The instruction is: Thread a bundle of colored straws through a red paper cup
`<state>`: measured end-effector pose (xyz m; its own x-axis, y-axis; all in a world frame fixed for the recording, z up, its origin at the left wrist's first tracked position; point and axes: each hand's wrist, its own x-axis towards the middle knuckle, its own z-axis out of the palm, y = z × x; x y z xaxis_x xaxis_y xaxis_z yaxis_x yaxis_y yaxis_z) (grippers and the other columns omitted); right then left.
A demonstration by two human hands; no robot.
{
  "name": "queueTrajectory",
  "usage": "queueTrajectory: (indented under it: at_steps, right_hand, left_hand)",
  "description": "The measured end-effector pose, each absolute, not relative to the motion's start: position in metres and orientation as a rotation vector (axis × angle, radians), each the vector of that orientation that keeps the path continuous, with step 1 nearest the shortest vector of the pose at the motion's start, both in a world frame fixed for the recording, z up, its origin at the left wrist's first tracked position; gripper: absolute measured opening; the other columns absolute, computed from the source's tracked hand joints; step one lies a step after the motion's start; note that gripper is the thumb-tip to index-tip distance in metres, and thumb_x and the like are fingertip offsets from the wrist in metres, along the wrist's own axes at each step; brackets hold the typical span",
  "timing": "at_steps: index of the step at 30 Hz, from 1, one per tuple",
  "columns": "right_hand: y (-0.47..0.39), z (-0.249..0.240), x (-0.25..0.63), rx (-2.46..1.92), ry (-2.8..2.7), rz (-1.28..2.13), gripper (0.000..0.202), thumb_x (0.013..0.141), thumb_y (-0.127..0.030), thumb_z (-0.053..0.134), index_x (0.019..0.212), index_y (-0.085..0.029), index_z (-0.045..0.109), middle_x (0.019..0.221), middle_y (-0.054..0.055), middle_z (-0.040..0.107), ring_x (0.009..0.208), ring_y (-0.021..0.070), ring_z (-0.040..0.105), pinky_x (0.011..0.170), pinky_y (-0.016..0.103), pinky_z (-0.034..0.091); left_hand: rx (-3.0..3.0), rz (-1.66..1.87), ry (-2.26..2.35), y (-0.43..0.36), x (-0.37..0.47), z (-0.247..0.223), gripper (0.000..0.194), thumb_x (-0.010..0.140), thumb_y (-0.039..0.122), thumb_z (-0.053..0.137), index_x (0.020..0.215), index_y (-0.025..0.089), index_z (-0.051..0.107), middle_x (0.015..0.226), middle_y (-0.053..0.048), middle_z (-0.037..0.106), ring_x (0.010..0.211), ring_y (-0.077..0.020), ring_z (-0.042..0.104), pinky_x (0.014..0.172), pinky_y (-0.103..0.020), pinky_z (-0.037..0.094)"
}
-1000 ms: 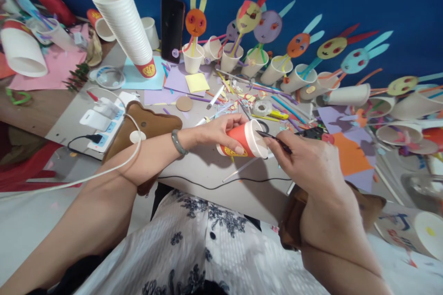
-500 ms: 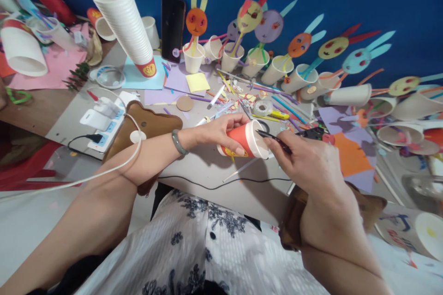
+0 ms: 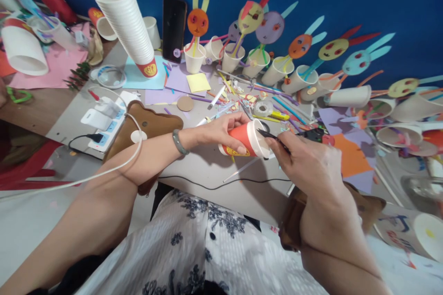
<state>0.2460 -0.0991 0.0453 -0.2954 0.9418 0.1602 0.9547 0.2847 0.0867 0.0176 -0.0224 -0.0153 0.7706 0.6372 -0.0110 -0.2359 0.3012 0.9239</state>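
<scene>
A red paper cup [image 3: 241, 140] with a white rim and yellow print lies tilted on its side in the air above the table. My left hand [image 3: 230, 134] wraps around its wall, thumb in front, a grey bangle on the wrist. In my right hand [image 3: 304, 154] is a slim black pointed tool [image 3: 273, 137], gripped between thumb and fingers. Its dark tip is at the cup's open mouth, over the inside; whether it touches the cup I cannot tell. The tool's rear end is hidden by my fingers, so its exact kind is unclear.
Several paper cups with rabbit-faced figures [image 3: 198, 22] line the blue wall. A tall cup stack [image 3: 124, 23] and a phone [image 3: 174, 27] stand left of them. Paper scraps, straws and a tape roll [image 3: 263, 108] lie beyond my hands. A power strip [image 3: 107, 131] sits left.
The cup and both hands stay nearly in place. The black tool's tip has shifted very slightly at the cup's mouth.
</scene>
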Motion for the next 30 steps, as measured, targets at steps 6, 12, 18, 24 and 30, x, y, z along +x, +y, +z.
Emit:
queueTrajectory:
  at_steps: [6,12,18,24,30]
  right_hand:
    - [-0.099,0.048,0.247,-1.806,-2.502,-0.31,0.051,0.104,-0.055,0.043,0.072,-0.02,0.062,0.055,0.008,0.06,0.052,0.0163,0.052,0.051,0.027,0.018]
    - [-0.097,0.04,0.255,-1.507,-2.491,-0.603,0.06,0.109,-0.054,0.034,0.066,-0.019,0.057,0.052,0.002,0.059,0.045,0.0123,0.047,0.047,0.024,0.014]
    - [-0.095,0.046,0.262,-1.421,-2.54,-0.499,0.064,0.109,-0.06,0.029,0.069,-0.02,0.059,0.049,0.0,0.056,0.043,0.0127,0.045,0.046,0.024,0.016]
    - [-0.097,0.057,0.271,-1.404,-2.64,-0.19,0.058,0.107,-0.06,0.034,0.075,-0.021,0.061,0.057,0.001,0.065,0.046,0.0143,0.051,0.048,0.024,0.024]
    - [-0.101,0.069,0.277,-1.398,-2.765,0.095,0.057,0.106,-0.063,0.035,0.076,-0.021,0.059,0.052,-0.001,0.059,0.042,0.0138,0.05,0.046,0.024,0.026]
  left_hand:
    - [1.152,0.615,0.421,-0.021,0.018,-0.02,0.072,0.044,0.039,0.103,0.094,0.018,0.055,0.088,-0.001,0.066,0.078,-0.0137,0.064,0.069,-0.028,0.049]
    - [1.179,0.592,0.39,-0.02,0.016,-0.023,0.071,0.048,0.044,0.101,0.095,0.018,0.055,0.088,-0.002,0.067,0.077,-0.0145,0.066,0.068,-0.028,0.05]
    - [1.084,0.536,0.378,-0.023,0.013,-0.012,0.062,0.061,0.051,0.095,0.097,0.017,0.059,0.088,-0.002,0.068,0.075,-0.0127,0.067,0.068,-0.027,0.05]
    - [1.069,0.459,0.364,-0.021,0.008,-0.003,0.06,0.062,0.053,0.095,0.094,0.014,0.062,0.085,-0.002,0.066,0.072,-0.0124,0.066,0.064,-0.026,0.049]
    - [1.025,0.406,0.359,-0.022,0.008,-0.004,0.062,0.061,0.05,0.096,0.099,0.012,0.067,0.088,-0.004,0.069,0.075,-0.0126,0.069,0.065,-0.025,0.053]
